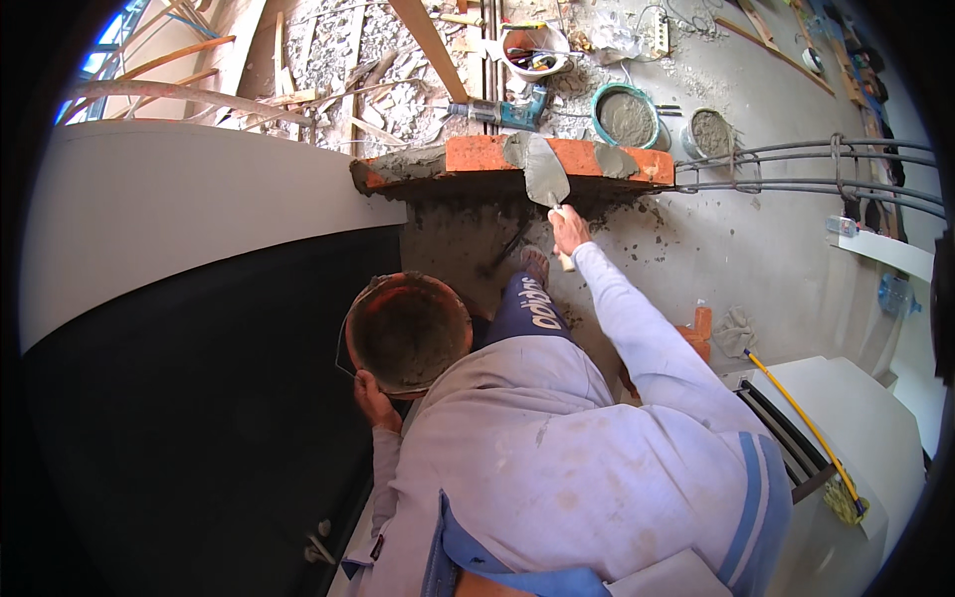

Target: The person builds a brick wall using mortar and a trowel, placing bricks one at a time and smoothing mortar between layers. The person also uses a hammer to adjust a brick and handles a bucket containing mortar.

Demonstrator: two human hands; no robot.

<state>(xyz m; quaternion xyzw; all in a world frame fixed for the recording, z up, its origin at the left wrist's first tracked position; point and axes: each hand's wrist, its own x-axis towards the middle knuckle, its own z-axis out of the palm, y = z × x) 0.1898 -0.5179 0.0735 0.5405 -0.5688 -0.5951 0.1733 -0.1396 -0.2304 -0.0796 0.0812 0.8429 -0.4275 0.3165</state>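
Note:
My right hand (pixel 570 231) is closed round the wooden handle of a trowel (pixel 546 175). The trowel's grey blade lies against the top of a row of orange bricks (pixel 479 154), where grey mortar (pixel 615 161) sits in patches. Down at my left side, my left hand (pixel 375 400) grips the lower edge of an orange bucket (pixel 363 333), close to its wire handle. The bucket is tilted so its mouth shows, and wet grey mortar coats its inside. How the left fingers curl under the bucket is partly hidden.
Beyond the bricks lie a blue power drill (pixel 519 111), a teal tub of mortar (pixel 609 107), another bucket (pixel 708 134) and a tool bucket (pixel 537 52). Steel rods (pixel 796 186) jut out at right. A dark door (pixel 199 418) stands left; a yellow-handled mop (pixel 801 413) leans right.

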